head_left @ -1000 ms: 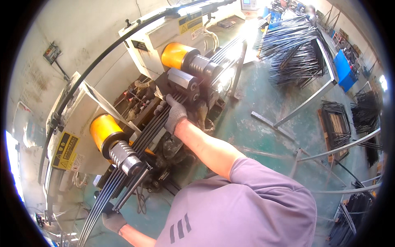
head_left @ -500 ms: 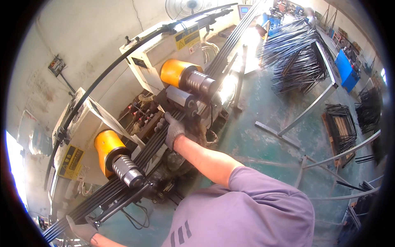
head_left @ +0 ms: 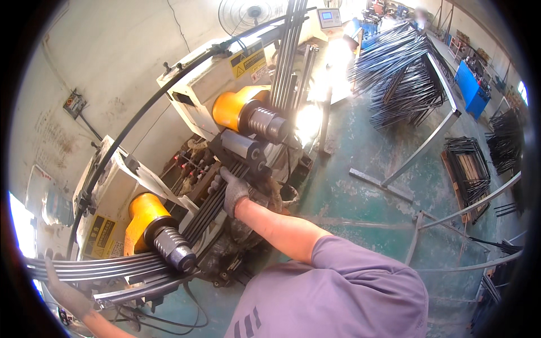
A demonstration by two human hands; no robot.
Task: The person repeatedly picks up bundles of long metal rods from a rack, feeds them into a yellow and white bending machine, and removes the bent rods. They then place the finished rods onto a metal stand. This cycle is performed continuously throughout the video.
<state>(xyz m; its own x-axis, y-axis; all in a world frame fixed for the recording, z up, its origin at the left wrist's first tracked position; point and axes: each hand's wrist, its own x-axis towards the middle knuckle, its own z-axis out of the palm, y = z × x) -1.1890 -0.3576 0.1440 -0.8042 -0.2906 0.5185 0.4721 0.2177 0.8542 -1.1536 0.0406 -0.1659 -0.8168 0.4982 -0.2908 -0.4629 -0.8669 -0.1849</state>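
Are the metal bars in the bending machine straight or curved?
Curved: the metal bars bend between the two ribbed rollers, gloved right hand resting on them.

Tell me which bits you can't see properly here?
Head view only:
- Left hand: gloved, half cut off by the dark fisheye rim.
- Right hand fingertips: hidden among the dark metal rods.
- Control screen: too small.
- Rods' far end by the roller: lost in glare.

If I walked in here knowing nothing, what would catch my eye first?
Probably the two bright orange rollers on the pale machine at centre left, with a bundle of dark metal rods running between them. The person's gloved right hand rests on those rods in the middle, and the gloved left hand grips their curved ends at the lower left. At upper right, stacks of bent rods lie on a rack over the green floor.
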